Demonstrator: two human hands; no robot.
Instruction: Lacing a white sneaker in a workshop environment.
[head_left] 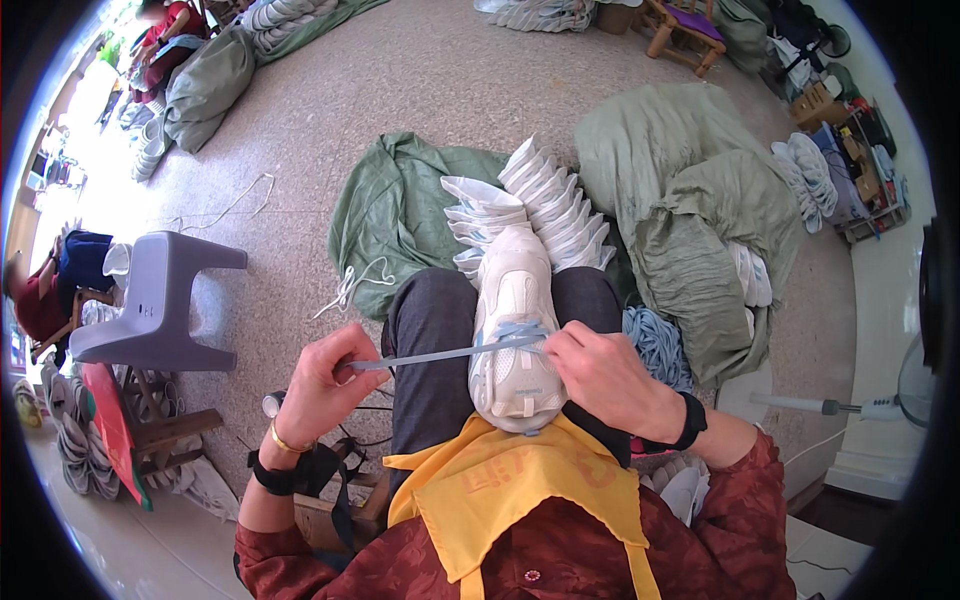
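A white sneaker (515, 275) lies between my knees, its heel end against my yellow apron (530, 470). Light blue-grey lacing crosses part of its upper. From the shoe a flat blue-grey shoelace (435, 356) stretches taut to the left, over my left thigh. My left hand (332, 375) pinches that lace between thumb and fingers, well away from the shoe. Close against the sneaker's right side, my right hand (608, 375) has its fingertips pressed together on the lace by the eyelets. Its exact grip is partly hidden by the fingers.
Stacked white shoe uppers (555, 205) stand on a green cloth (385, 200) beyond my knees. A bundle of blue laces (655, 345) lies right of my leg, beside large green sacks (690, 180). A grey plastic stool (165, 300) stands left. People sit at the far left.
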